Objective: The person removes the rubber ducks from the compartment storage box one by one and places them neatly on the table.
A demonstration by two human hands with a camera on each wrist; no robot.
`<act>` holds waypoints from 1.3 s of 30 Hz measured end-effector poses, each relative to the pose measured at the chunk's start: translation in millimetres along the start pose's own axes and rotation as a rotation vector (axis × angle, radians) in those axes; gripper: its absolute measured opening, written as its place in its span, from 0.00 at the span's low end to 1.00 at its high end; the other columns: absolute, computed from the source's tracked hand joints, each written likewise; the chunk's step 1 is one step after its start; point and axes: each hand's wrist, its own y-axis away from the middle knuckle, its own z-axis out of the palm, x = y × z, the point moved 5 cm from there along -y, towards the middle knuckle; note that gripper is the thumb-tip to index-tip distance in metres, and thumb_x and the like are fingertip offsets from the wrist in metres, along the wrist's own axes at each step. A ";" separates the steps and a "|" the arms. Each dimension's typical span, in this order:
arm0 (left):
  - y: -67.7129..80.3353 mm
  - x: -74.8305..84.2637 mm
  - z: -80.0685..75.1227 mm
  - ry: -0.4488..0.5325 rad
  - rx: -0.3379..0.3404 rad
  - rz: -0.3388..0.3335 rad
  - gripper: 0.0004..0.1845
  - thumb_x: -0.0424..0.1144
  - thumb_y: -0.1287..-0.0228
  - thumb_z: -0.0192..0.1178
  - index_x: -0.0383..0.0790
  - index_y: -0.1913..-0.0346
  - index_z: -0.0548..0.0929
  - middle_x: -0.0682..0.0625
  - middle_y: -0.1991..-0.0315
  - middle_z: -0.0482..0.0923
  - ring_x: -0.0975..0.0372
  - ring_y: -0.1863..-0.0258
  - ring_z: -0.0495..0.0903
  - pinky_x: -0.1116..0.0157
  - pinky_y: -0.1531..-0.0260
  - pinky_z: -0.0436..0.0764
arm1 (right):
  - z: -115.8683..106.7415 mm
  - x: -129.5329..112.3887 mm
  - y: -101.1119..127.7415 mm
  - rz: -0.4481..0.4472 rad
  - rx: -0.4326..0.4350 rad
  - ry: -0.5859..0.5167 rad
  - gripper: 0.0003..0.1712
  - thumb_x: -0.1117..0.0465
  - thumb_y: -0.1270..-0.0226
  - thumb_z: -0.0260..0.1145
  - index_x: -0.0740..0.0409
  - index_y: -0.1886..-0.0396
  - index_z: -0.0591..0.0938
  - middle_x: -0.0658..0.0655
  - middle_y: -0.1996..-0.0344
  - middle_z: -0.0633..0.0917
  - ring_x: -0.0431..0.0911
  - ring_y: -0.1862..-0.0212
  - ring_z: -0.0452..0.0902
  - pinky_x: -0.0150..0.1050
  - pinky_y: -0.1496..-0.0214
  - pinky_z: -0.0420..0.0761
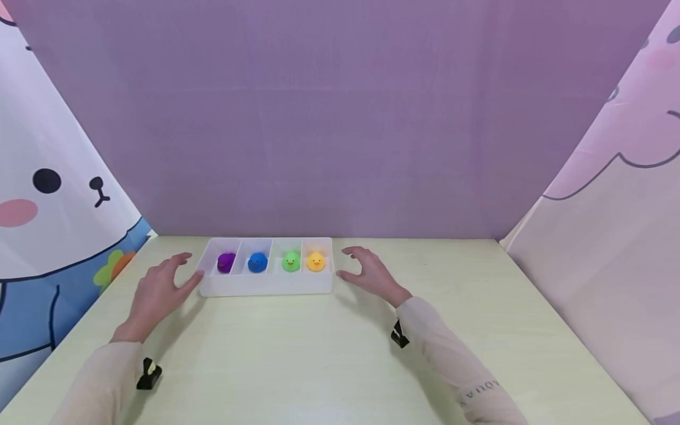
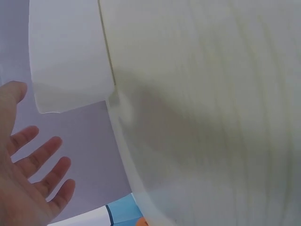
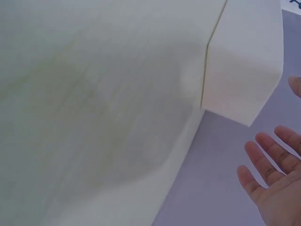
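Observation:
A white tray (image 1: 265,285) with a row of compartments stands near the back of the table. From left to right its compartments hold a purple toy (image 1: 226,262), a blue toy duck (image 1: 257,262), a green toy duck (image 1: 291,261) and a yellow toy duck (image 1: 316,261). Beside the tray's left end is my left hand (image 1: 159,293), fingers spread and gently bent, thumb right at the corner. My right hand (image 1: 373,275) is just off the right end, thumb and fingers apart. Both wrist views show the tray's end wall (image 3: 240,80) beside relaxed fingers, and neither palm holds anything.
The pale wooden table (image 1: 297,360) runs back to a purple backdrop (image 1: 329,118). Cloth panels with cartoon prints, a left panel (image 1: 64,236) and a right panel (image 1: 611,236), flank it. A black clip (image 1: 149,374) sits at the left sleeve, another black clip (image 1: 399,334) at the right.

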 end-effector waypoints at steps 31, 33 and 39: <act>-7.9 -4.6 21.7 0.065 -0.203 -0.090 0.38 0.65 0.39 0.44 0.38 0.36 0.62 0.31 0.44 0.68 0.38 0.49 0.66 0.38 0.55 0.70 | 25.6 -11.5 -18.8 0.004 -0.040 -0.083 0.26 0.52 0.38 0.62 0.65 0.45 0.74 0.64 0.47 0.77 0.58 0.48 0.74 0.49 0.46 0.75; -8.3 -4.7 22.1 0.068 -0.209 -0.094 0.38 0.65 0.38 0.44 0.38 0.36 0.62 0.31 0.43 0.68 0.38 0.48 0.66 0.38 0.55 0.70 | 25.3 -12.2 -18.9 0.007 -0.044 -0.083 0.26 0.52 0.38 0.62 0.64 0.45 0.74 0.63 0.47 0.77 0.58 0.48 0.74 0.49 0.46 0.75; -9.2 -4.6 22.8 0.080 -0.220 -0.095 0.39 0.66 0.39 0.43 0.37 0.36 0.61 0.31 0.43 0.67 0.38 0.48 0.65 0.38 0.55 0.70 | 25.1 -12.6 -18.9 0.002 -0.049 -0.068 0.26 0.52 0.38 0.61 0.65 0.46 0.74 0.63 0.47 0.78 0.58 0.48 0.74 0.50 0.48 0.76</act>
